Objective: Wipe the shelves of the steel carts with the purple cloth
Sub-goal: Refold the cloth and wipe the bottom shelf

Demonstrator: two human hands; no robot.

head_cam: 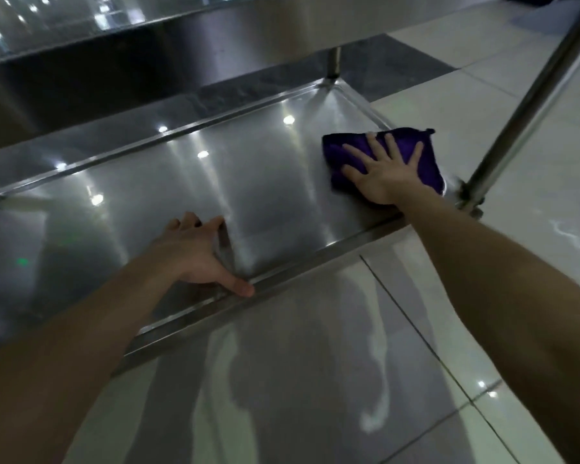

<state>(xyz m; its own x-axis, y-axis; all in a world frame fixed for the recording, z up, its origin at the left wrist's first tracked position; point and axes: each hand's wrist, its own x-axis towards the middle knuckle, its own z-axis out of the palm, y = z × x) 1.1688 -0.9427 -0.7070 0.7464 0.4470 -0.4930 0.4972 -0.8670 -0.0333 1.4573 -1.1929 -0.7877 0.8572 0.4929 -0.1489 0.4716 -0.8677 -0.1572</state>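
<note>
Two bare hands rest on the lower shelf (pixel 168 195) of a steel cart, seen from above. The right hand (pixel 384 175) lies flat on the purple cloth (pixel 337 152), its grip open, with fingers straight and spread and the palm pressing the cloth onto the steel. The cloth is bunched into a rough square at the right end of the shelf. It sits closer to the far right corner than to the front rim (pixel 315 256), and its right edge appears to lap over the raised side rim. Just beside it, at the near right corner, stands the foot of a slanting steel post (pixel 529 105). The left hand (pixel 195 252) is well apart from the cloth, near the middle of the shelf's front. It holds nothing: its bent fingers touch the shelf surface with their tips, and the thumb lies along the front rim. Ceiling lights show as bright spots on the shelf. An upper shelf (pixel 148 38) overhangs the far side, carried there by a round leg (pixel 333 63). Pale glossy floor tiles (pixel 315 380) fill the foreground and mirror the person's outline.
</note>
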